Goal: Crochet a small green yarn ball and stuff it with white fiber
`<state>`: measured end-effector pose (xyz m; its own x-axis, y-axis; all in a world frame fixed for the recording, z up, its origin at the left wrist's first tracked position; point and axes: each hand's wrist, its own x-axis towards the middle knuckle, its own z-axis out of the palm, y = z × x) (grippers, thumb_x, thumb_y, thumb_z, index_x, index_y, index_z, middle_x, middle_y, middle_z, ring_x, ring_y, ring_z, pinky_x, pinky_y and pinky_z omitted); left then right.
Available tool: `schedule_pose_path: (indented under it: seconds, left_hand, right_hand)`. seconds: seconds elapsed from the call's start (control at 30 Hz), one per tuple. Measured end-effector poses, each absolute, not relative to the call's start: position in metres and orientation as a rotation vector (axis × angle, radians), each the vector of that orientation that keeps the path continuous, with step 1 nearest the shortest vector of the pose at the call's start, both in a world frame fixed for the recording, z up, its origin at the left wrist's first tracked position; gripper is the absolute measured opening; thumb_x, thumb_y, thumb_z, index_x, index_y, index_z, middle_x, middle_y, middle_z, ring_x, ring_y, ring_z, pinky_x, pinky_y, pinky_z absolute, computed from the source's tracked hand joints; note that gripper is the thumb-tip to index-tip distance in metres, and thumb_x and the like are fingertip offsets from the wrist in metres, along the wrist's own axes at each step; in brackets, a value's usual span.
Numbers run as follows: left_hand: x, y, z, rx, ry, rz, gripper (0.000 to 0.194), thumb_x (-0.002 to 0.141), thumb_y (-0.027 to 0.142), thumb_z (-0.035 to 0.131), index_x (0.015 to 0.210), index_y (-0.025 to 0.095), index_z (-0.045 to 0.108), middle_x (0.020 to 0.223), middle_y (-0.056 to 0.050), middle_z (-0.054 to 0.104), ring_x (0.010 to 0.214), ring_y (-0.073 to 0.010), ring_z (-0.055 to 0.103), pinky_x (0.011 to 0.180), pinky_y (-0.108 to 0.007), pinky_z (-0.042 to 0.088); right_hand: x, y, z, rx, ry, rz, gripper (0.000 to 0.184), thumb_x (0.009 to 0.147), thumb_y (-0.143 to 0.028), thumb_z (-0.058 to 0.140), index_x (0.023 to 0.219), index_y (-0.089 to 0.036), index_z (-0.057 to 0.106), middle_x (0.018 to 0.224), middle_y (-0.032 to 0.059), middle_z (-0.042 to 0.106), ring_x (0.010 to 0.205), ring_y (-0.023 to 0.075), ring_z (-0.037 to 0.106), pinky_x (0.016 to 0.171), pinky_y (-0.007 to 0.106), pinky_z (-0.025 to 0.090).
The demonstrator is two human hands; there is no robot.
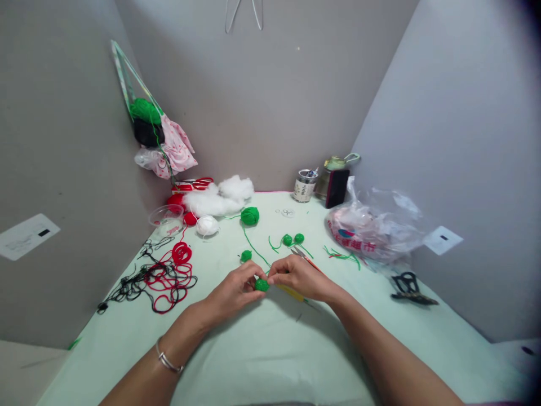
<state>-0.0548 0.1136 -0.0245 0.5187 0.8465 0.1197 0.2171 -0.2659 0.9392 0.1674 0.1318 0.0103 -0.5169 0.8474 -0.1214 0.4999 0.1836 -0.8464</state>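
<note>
A small green crocheted piece [261, 285] is pinched between the thumb and fingers of my left hand [236, 283]. My right hand [299, 275] is closed in a pinch at the piece's right edge. A strand of green yarn runs from the green yarn ball [249, 216] down to my hands. Beneath my right hand shows a yellow-handled tool [292, 292], partly covered, its kind unclear. Another small green piece [245, 256] lies just beyond my left fingers. Two more small green balls [293, 239] with yarn tails sit farther back.
Tangled black yarn [131, 285] and red yarn [173, 285] spread at left. White stuffing [217, 197] and a white yarn ball [207, 225] are behind. An orange-handled tool [310, 261] lies by my right hand. At right are a plastic bag [372, 223], phone [337, 189] and black claw clip [409, 288].
</note>
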Motion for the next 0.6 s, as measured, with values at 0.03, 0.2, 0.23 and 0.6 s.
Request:
schedule_pose_path:
  seconds: [0.03,0.2,0.23,0.6]
  left_hand:
    - [-0.054,0.112,-0.024,1.781,0.886,0.784,0.018,0.078,0.011,0.070,0.093,0.020,0.071,0.096,-0.001,0.060,0.078,-0.0145,0.058,0.071,-0.027,0.048]
    - [-0.049,0.107,-0.026,1.793,0.888,0.845,0.016,0.079,0.011,0.070,0.092,0.020,0.066,0.094,-0.001,0.059,0.080,-0.0151,0.058,0.071,-0.027,0.048]
    - [-0.048,0.106,-0.026,1.783,0.894,0.877,0.016,0.081,0.014,0.070,0.096,0.020,0.066,0.095,-0.002,0.059,0.082,-0.0156,0.059,0.074,-0.027,0.050]
    - [-0.046,0.103,-0.022,1.673,0.845,1.026,0.014,0.083,0.024,0.077,0.097,0.022,0.072,0.103,-0.007,0.062,0.095,-0.0213,0.062,0.082,-0.033,0.056]
  right_hand:
    - [0.168,0.132,0.009,-1.253,-2.094,1.290,0.020,0.084,-0.032,0.068,0.076,-0.016,0.077,0.060,-0.0044,0.054,0.060,0.0113,0.039,0.056,0.025,0.027]
    - [0.170,0.135,0.008,-1.190,-2.062,1.358,0.026,0.084,-0.040,0.071,0.078,-0.015,0.077,0.059,-0.0048,0.051,0.059,0.0110,0.038,0.057,0.025,0.027]
    - [0.171,0.136,0.009,-1.185,-2.047,1.356,0.029,0.084,-0.043,0.071,0.078,-0.015,0.077,0.059,-0.0051,0.049,0.059,0.0110,0.038,0.057,0.025,0.027]
    - [0.176,0.133,0.022,-1.165,-1.975,1.331,0.029,0.084,-0.045,0.075,0.079,-0.017,0.077,0.058,-0.0069,0.041,0.058,0.0104,0.033,0.055,0.026,0.024]
